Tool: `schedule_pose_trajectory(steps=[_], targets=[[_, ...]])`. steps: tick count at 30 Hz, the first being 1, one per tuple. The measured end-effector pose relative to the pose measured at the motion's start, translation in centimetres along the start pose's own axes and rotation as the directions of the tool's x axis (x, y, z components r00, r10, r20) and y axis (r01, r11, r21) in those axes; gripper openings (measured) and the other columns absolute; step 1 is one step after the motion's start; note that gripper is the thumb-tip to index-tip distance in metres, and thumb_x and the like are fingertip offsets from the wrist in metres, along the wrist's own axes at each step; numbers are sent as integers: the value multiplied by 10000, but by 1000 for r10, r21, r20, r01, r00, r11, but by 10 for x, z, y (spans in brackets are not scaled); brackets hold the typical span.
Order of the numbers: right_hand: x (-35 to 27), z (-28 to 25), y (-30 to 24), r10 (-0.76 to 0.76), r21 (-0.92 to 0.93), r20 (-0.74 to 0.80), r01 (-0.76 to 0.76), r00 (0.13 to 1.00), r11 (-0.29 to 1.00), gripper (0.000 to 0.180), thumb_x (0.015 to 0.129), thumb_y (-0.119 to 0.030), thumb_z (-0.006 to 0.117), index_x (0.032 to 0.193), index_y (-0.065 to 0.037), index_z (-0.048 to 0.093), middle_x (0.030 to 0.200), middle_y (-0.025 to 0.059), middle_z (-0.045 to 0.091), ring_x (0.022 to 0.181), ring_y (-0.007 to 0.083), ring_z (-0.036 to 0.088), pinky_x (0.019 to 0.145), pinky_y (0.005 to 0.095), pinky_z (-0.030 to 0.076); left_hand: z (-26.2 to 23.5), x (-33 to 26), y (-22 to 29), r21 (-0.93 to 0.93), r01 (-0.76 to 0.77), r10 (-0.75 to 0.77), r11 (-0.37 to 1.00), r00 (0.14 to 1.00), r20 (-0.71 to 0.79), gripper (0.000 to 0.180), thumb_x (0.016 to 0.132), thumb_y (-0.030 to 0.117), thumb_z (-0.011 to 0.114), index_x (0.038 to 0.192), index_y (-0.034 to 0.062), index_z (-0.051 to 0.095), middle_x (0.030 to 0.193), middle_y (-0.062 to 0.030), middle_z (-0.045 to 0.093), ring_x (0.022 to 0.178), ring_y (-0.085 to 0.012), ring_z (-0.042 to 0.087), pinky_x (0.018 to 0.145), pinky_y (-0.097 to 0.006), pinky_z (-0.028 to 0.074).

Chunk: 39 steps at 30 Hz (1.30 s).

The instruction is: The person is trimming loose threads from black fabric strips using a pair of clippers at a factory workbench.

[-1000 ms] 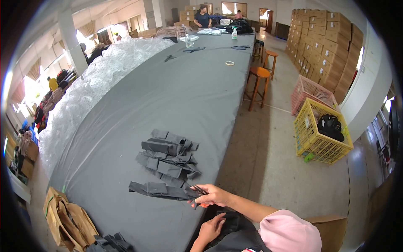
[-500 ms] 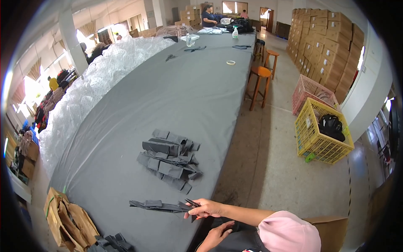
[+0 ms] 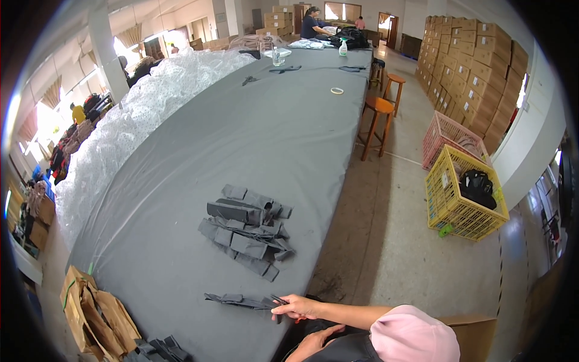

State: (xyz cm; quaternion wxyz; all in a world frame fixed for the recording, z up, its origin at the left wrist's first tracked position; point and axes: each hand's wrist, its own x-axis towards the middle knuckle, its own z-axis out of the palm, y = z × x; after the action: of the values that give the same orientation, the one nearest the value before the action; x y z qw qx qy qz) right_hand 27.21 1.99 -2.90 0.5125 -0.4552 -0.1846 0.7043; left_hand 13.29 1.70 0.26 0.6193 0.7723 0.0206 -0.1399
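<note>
- A person's right hand is pinching one end of a long grey fabric strip, fingers closed on it; the strip is lying flat on the grey table, close to its near edge.
- The left hand is hanging lower, below the table edge beside dark cloth; its fingers are looking loosely curled, and whether it is gripping anything cannot be told.
- A pile of folded grey pieces is sitting just beyond the strip, apart from it. Judging from this, a careless pull is risking the strip's far end dragging or bunching, since only one end is being held.
- The strip is lying so near the edge that a slackening pinch is likely sending it sliding off toward the concrete floor.
- The pile is looking loosely stacked, with ends sticking out; a sweeping forearm is liable to be scattering it.
- Grey on grey is making the strip hard to see against the cloth, so a twist or fold is easily going unnoticed.
- An open brown paper bag is standing at the table's near left corner, well clear of the hand.
</note>
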Motion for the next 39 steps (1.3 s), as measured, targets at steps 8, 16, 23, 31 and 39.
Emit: schedule_pose_trajectory(steps=[8, 16, 23, 31, 39], targets=[[-3, 5, -4, -41, -100, -2, 41, 999, 994, 299, 824, -297, 663, 962, -50, 564, 851, -2, 630, 411, 22, 307, 355, 196, 224, -1, 4, 12, -43, 49, -48, 998, 998, 30, 397, 910, 173, 528, 1281, 47, 464, 1204, -149, 567, 1095, -260, 560, 906, -338, 451], [0, 7, -1, -23, -177, 9, 25, 1000, 984, 312, 839, -277, 643, 1038, -53, 558, 864, -5, 623, 441, 32, 332, 395, 194, 254, -4, 0, 22, -112, 124, -124, 986, 992, 11, 373, 900, 144, 534, 1248, 18, 488, 1209, -172, 556, 1115, -267, 544, 915, -340, 445], [4, 5, 0, -27, -174, -3, 26, 1000, 984, 341, 852, -270, 627, 1094, -45, 546, 876, -2, 627, 454, 28, 330, 407, 189, 261, -17, 2, 43, -168, 205, -203, 964, 979, 34, 353, 891, 119, 540, 1219, -7, 508, 1213, -192, 547, 1132, -272, 531, 923, -341, 440], [6, 2, 2, 2, -174, 40, 5, 999, 985, 363, 859, -264, 622, 1132, -41, 539, 883, 1, 629, 455, 22, 327, 406, 182, 259, -15, 3, 17, -19, 202, -197, 979, 970, 140, 517, 930, 314, 464, 1375, 69, 364, 1256, -99, 563, 1171, -255, 526, 1006, -326, 381], [4, 3, -1, -1, -170, 41, 8, 999, 985, 361, 859, -262, 623, 1128, -37, 537, 876, 4, 628, 456, 22, 330, 408, 182, 261, -10, 5, 2, -18, 165, -162, 986, 979, 126, 491, 944, 300, 445, 1377, 86, 360, 1244, -71, 574, 1154, -253, 538, 983, -329, 405]])
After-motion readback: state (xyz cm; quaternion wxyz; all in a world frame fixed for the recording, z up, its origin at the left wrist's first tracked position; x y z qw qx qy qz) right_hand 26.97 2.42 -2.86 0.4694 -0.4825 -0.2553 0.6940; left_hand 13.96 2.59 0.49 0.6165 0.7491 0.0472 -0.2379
